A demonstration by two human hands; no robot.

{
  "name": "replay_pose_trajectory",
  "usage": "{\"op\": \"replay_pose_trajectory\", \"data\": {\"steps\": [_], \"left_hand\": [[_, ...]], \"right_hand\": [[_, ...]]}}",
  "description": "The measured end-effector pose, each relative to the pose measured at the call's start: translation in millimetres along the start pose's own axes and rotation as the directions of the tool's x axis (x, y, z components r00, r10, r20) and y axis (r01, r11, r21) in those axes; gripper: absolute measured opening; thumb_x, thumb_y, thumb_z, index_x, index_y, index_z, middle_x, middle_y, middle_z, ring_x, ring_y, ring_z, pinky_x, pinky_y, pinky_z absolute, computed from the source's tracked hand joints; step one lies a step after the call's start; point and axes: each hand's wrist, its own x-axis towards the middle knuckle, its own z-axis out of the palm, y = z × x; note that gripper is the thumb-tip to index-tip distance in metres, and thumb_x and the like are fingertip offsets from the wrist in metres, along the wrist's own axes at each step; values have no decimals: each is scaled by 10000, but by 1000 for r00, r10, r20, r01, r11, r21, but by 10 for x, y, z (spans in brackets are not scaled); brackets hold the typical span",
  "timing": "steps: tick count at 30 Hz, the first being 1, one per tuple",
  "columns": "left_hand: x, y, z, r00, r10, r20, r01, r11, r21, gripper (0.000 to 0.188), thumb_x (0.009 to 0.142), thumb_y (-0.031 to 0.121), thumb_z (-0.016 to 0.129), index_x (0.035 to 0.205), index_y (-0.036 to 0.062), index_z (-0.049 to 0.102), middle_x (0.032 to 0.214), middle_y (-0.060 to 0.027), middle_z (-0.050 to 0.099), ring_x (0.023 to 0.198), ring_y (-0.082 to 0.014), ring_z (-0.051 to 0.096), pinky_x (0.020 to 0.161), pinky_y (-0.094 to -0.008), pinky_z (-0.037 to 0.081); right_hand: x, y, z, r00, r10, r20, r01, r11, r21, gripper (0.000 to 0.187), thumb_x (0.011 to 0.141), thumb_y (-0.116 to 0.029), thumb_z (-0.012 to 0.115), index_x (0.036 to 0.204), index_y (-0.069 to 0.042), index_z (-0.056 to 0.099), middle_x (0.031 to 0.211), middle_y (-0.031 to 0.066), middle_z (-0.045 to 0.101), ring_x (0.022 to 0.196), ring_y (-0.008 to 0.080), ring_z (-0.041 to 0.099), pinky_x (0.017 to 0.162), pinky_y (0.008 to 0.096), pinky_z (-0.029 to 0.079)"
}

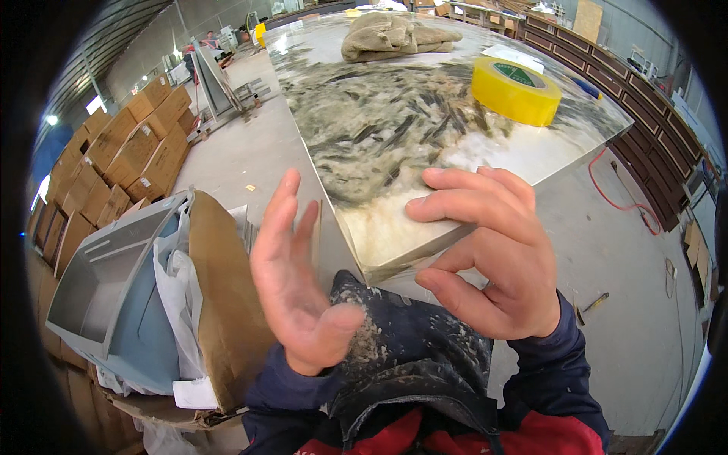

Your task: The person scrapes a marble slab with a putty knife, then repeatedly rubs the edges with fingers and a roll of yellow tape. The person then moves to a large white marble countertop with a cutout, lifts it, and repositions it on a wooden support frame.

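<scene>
In front of me lies a glossy slab (409, 125) with a white, green and dark marbled pattern. Its near corner points toward my body. My right hand (493, 250) is over the slab's near right edge, fingers curved and apart, thumb below the rim. Whether its fingertips touch the surface I cannot tell. Left of the corner, my left hand (296, 280) is raised with its palm turned inward and fingers stretched, holding nothing. A wide roll of yellow tape (523, 102) lies flat on the slab, beyond my right hand.
A folded brown cloth (394, 36) rests at the slab's far end. At left stands an opened carton (227, 288) with a grey-blue box-like part (121, 296); stacked cartons (140, 144) rise behind. Dark panelled cabinets (644, 114) line the right, near a red hose (614, 201).
</scene>
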Motion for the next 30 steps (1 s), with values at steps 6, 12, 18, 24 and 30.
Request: {"op": "replay_pose_trajectory", "data": {"steps": [6,12,18,24,30], "left_hand": [[-39,-31,401,971,-104,-215,70,984,-162,1075,883,468,826,1582,-84,225,1647,-277,282,1523,-384,327,1226,-510,306],[-67,-94,628,958,-45,-283,14,994,-108,1134,874,421,846,1602,-76,133,1648,-273,265,1518,-385,308,1229,-484,301],[-69,-161,790,941,-74,-332,39,993,-112,1269,790,383,930,1634,-30,76,1674,-218,231,1512,-333,322,1222,-453,315],[-128,-328,822,951,1,-308,-7,1000,-20,1336,725,375,973,1645,-3,81,1689,-203,230,1516,-321,327,1236,-454,292],[-586,-271,387,964,230,-131,-168,915,367,1131,815,480,858,1618,0,222,1629,-270,317,1513,-433,326,1237,-549,276]], "right_hand": [[7,-23,36,1000,3,-26,-3,1000,-24,152,769,-168,835,778,-140,687,1264,83,717,1271,341,636,1073,527,375],[-7,-45,19,997,78,-31,-81,989,-127,143,755,-163,831,769,-148,689,1299,84,701,1331,365,585,1100,533,367],[-225,41,-211,939,210,-272,-252,959,-129,225,790,-174,789,807,-94,579,1342,194,663,1367,421,542,1148,568,350],[-518,-317,-163,942,90,-323,-106,994,-32,187,789,-99,772,920,-67,642,1212,141,719,1190,401,667,1047,552,481],[-611,-425,478,928,-141,-345,120,990,-80,228,924,-121,701,1141,-54,716,1187,137,756,1116,329,740,956,447,572]]}}
